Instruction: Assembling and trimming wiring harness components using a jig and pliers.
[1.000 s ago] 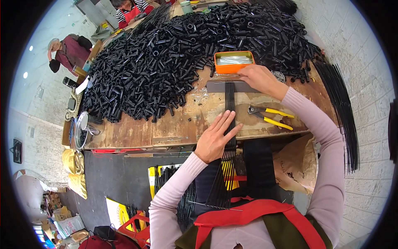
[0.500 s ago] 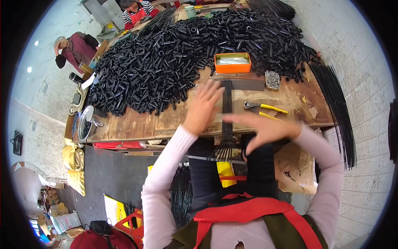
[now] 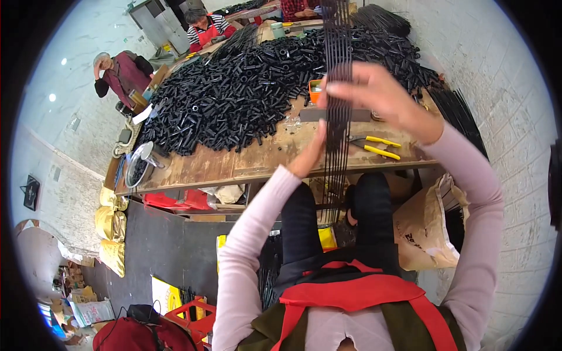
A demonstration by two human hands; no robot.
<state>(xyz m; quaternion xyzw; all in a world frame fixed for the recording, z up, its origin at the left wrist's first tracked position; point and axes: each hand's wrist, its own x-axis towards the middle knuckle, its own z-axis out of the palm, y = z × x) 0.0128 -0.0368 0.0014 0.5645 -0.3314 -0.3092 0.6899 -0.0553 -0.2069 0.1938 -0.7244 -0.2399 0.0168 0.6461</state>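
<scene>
A bundle of thin black rods (image 3: 338,52) is held upright in front of me, fanned side by side, its lower ends hanging past the table edge above my lap. The fingers of my right hand (image 3: 389,96) are closed round its middle. My left hand (image 3: 310,155) is at the left side of the bundle, lower down; one digit points up along it, and the other fingers are hidden or blurred. Pliers with yellow handles (image 3: 381,153) lie on the table to the right. Behind the rods sits a flat grey bar (image 3: 310,115). An orange tin (image 3: 315,90) is mostly covered by the right hand.
A large heap of black tubular pieces (image 3: 228,93) covers the wooden table (image 3: 234,167). At the left edge stands a clear container (image 3: 137,167). More black rods (image 3: 459,117) lie at the right. A paper sack (image 3: 430,228) stands below. Other people (image 3: 208,29) are across the table.
The rods were lying across the table edge; now they are raised upright in front of me. My right hand has moved up and closed on them; my left hand has come down beside them.
</scene>
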